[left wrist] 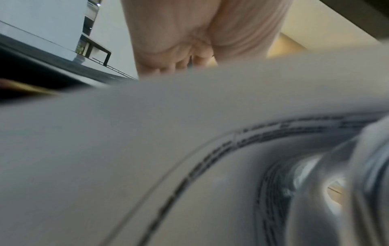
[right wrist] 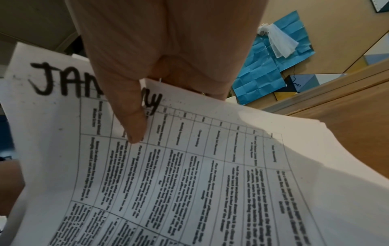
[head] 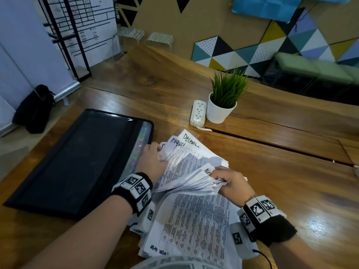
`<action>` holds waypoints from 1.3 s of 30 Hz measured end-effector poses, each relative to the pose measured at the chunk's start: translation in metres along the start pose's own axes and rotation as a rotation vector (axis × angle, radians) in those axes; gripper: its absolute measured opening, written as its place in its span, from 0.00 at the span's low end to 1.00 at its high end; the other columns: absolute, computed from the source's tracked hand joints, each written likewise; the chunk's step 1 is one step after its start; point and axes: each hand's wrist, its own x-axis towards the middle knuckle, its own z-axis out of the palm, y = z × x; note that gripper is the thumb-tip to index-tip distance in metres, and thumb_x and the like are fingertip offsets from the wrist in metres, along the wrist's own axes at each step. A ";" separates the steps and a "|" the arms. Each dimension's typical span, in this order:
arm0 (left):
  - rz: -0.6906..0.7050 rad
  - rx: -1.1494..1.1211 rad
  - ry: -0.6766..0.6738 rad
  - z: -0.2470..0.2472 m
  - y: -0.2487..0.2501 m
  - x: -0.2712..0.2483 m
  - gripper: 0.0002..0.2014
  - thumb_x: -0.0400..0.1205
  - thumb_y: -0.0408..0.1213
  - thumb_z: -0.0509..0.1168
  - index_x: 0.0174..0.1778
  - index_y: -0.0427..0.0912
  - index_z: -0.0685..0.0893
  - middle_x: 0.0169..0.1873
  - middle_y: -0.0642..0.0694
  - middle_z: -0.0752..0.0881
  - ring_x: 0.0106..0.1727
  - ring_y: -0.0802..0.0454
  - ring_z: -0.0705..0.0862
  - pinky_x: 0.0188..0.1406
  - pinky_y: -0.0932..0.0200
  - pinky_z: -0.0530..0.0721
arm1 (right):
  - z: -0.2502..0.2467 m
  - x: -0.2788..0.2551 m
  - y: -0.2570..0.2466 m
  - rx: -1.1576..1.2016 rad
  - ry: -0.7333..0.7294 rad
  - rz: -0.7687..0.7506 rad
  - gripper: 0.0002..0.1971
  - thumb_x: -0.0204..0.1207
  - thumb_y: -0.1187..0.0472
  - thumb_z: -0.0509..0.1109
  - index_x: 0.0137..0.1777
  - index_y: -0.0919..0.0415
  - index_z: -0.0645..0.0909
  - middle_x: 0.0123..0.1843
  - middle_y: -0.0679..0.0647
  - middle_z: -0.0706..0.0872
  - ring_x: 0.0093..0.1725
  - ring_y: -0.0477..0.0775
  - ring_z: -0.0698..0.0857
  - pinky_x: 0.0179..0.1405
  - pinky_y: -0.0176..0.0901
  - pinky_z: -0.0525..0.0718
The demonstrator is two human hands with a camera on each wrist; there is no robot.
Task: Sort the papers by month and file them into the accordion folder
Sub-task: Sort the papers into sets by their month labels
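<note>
A wooden table (head: pixel 262 177) stood before a brown wall (head: pixel 204 22) bearing triangle-patterned panels (head: pixel 252 55); a potted plant (head: pixel 223 101) sat just beside a power strip (head: pixel 198 113).

Left wrist view mostly blurred by a curled sheet (left wrist: pixel 147 149) right at the lens, its print unreadable & left hand (left wrist: pixel 200 36) half hidden behind it; in right wrist view the thumb (right wrist: pixel 130 116) covers the mid letters of "JAN..y"; papers (head: pixel 194 220) cut off at head view's btm edge.
</note>
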 end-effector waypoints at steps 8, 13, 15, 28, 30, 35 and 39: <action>0.248 0.022 0.037 -0.011 -0.006 -0.016 0.10 0.81 0.37 0.65 0.53 0.38 0.87 0.67 0.44 0.78 0.69 0.47 0.73 0.70 0.53 0.69 | 0.003 0.004 0.000 -0.016 0.006 0.003 0.09 0.66 0.71 0.77 0.38 0.55 0.88 0.37 0.48 0.84 0.37 0.47 0.84 0.39 0.44 0.83; 0.115 0.044 -0.161 -0.017 -0.008 -0.029 0.08 0.83 0.44 0.61 0.53 0.46 0.80 0.49 0.47 0.86 0.53 0.46 0.84 0.53 0.54 0.81 | -0.001 0.003 0.002 -0.005 -0.003 0.001 0.10 0.65 0.73 0.77 0.39 0.56 0.88 0.39 0.51 0.86 0.40 0.49 0.85 0.41 0.46 0.84; 0.067 0.088 -0.193 -0.021 -0.013 -0.028 0.08 0.84 0.43 0.60 0.45 0.44 0.79 0.42 0.46 0.86 0.50 0.43 0.85 0.44 0.57 0.77 | -0.002 0.004 0.004 -0.024 -0.008 -0.013 0.11 0.65 0.73 0.77 0.40 0.55 0.87 0.40 0.50 0.86 0.41 0.47 0.86 0.41 0.43 0.83; -0.085 -0.475 0.416 -0.131 -0.052 0.008 0.14 0.82 0.47 0.66 0.49 0.37 0.86 0.42 0.41 0.86 0.44 0.50 0.81 0.45 0.52 0.76 | 0.003 0.028 0.003 -0.267 -0.002 0.065 0.13 0.70 0.64 0.76 0.55 0.58 0.86 0.67 0.53 0.79 0.68 0.50 0.75 0.74 0.48 0.70; -0.099 -0.445 0.491 -0.149 -0.056 0.009 0.17 0.82 0.45 0.66 0.54 0.33 0.86 0.47 0.36 0.87 0.47 0.48 0.81 0.49 0.52 0.76 | 0.005 0.029 0.004 -0.310 0.084 0.017 0.17 0.66 0.65 0.78 0.57 0.56 0.86 0.78 0.54 0.65 0.78 0.53 0.60 0.78 0.47 0.57; -0.087 -0.340 0.559 -0.177 -0.055 -0.004 0.16 0.84 0.38 0.64 0.63 0.31 0.82 0.57 0.32 0.85 0.53 0.45 0.81 0.48 0.60 0.70 | -0.010 0.012 -0.006 -0.262 0.041 0.022 0.17 0.68 0.69 0.76 0.56 0.52 0.86 0.73 0.49 0.75 0.73 0.50 0.71 0.74 0.56 0.70; -0.094 -0.455 0.475 -0.169 -0.048 -0.010 0.16 0.83 0.39 0.65 0.63 0.32 0.83 0.48 0.41 0.84 0.53 0.44 0.83 0.50 0.58 0.73 | -0.035 -0.016 -0.029 -0.147 -0.059 0.058 0.23 0.70 0.72 0.74 0.47 0.36 0.85 0.50 0.30 0.87 0.54 0.34 0.85 0.56 0.41 0.84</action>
